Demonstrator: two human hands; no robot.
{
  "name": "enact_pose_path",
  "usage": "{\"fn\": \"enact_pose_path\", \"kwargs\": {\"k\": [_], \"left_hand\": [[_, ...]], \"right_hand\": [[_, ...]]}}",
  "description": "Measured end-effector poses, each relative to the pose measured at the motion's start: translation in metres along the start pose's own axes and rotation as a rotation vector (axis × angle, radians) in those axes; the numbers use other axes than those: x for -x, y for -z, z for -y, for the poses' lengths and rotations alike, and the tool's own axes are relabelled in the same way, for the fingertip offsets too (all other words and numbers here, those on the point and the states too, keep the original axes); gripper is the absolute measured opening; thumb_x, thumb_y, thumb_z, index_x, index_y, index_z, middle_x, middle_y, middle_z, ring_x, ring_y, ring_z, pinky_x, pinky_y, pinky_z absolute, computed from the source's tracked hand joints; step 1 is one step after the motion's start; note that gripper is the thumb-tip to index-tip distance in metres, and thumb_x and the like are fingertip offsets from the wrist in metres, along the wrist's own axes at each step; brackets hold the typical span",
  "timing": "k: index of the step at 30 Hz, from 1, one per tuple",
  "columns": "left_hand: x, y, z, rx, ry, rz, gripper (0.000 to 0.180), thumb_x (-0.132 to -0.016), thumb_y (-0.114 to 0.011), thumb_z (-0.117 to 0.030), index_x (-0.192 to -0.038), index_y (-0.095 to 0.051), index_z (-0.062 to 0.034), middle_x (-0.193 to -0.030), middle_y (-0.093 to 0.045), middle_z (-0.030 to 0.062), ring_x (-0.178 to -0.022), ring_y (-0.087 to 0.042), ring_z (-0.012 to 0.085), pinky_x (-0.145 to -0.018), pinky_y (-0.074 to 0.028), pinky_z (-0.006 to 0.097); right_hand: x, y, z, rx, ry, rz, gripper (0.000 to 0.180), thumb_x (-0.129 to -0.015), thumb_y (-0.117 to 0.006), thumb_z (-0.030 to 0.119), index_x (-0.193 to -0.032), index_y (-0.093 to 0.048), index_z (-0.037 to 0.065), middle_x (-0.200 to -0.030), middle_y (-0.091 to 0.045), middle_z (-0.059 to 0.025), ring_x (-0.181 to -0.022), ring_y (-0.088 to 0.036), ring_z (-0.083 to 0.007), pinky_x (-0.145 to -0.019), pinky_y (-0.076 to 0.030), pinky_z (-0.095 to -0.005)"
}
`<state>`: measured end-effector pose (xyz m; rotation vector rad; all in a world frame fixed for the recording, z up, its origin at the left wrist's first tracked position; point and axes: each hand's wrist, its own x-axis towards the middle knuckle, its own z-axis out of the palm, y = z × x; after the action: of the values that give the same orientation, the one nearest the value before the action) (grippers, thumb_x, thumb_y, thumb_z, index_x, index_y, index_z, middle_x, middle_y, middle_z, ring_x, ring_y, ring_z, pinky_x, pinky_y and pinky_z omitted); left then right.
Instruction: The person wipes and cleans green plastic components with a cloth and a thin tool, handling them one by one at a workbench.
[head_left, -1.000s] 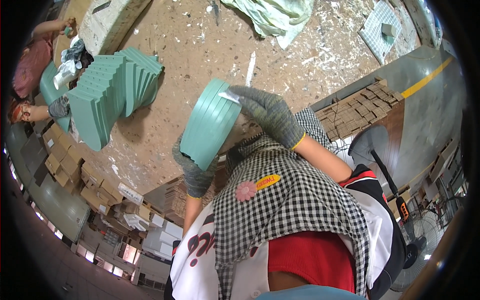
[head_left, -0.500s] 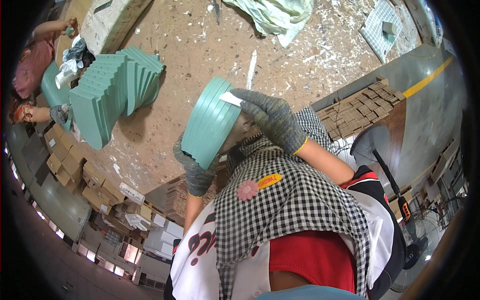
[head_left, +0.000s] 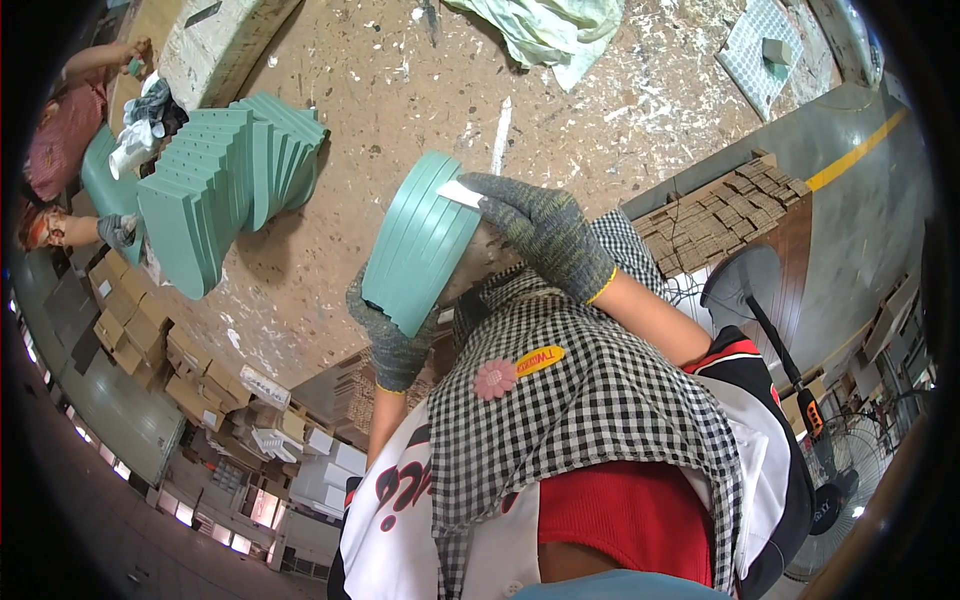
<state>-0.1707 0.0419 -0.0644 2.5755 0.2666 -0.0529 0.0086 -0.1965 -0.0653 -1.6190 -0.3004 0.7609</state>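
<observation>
A stack of pale green flat pieces with a rounded end (head_left: pixel 420 240) is held tilted above the table, its layered edges facing up. My left hand (head_left: pixel 393 345), in a grey knitted glove, is closed round the stack's lower left side; its fingers are partly hidden underneath. My right hand (head_left: pixel 545 232), gloved alike, pinches a small white piece (head_left: pixel 461 194) and presses it on the stack's right edge. To the left stands a fanned row of similar green pieces (head_left: pixel 205 190), some with small holes.
The table (head_left: pixel 400 100) is brown and paint-spotted. A pale green cloth (head_left: pixel 555 35) lies at its far side, a patterned mat with a small block (head_left: pixel 762 60) at far right. Another person's gloved hand (head_left: pixel 118 230) is at left. Stacked cardboard pieces (head_left: pixel 720 215) and a fan (head_left: pixel 845 490) stand right.
Hardly anything differs. The view has shifted slightly, and both hands keep their places on the green stack, the white piece still against its edge.
</observation>
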Motion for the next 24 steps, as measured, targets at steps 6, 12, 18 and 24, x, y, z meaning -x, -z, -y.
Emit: {"fn": "enact_pose_path", "kwargs": {"k": [6,12,18,24], "left_hand": [[0.01,0.001,0.008,0.116,0.092,0.058,0.115,-0.072,-0.089,-0.031,-0.155,-0.017,0.0002,-0.152,-0.026,0.0217,-0.139,-0.033,0.038,-0.118,-0.023,0.047],[0.002,0.006,0.002,0.031,0.02,0.052,0.12,-0.068,-0.092,-0.03,-0.154,-0.015,0.0025,-0.149,-0.028,0.0215,-0.137,-0.034,0.0369,-0.117,-0.024,0.047],[0.001,0.005,-0.005,0.139,0.027,-0.081,0.089,-0.08,-0.082,-0.031,-0.147,-0.034,0.0035,-0.138,-0.042,0.0206,-0.128,-0.045,0.0352,-0.109,-0.036,0.046],[0.005,0.003,-0.004,0.064,0.034,-0.067,0.096,-0.076,-0.084,-0.031,-0.145,-0.027,0.0042,-0.134,-0.042,0.0188,-0.126,-0.046,0.0329,-0.109,-0.037,0.045]], "right_hand": [[-0.001,-0.001,-0.005,0.234,0.288,-0.049,0.048,-0.093,-0.06,0.003,-0.14,-0.058,0.012,-0.14,-0.062,-0.009,-0.114,-0.069,-0.0255,-0.096,-0.058,-0.0327],[0.0,-0.004,0.003,0.163,0.228,-0.028,0.045,-0.095,-0.059,0.007,-0.14,-0.057,0.012,-0.141,-0.061,-0.0089,-0.114,-0.069,-0.0255,-0.094,-0.059,-0.0322],[-0.003,-0.001,0.005,0.114,0.106,-0.02,0.047,-0.094,-0.064,0.014,-0.14,-0.058,0.014,-0.14,-0.062,-0.0081,-0.116,-0.068,-0.0237,-0.097,-0.057,-0.0309],[-0.01,-0.004,-0.003,0.217,0.16,-0.089,0.038,-0.102,-0.058,0.028,-0.138,-0.062,0.018,-0.137,-0.064,-0.0081,-0.117,-0.067,-0.0233,-0.104,-0.052,-0.0342]]}}
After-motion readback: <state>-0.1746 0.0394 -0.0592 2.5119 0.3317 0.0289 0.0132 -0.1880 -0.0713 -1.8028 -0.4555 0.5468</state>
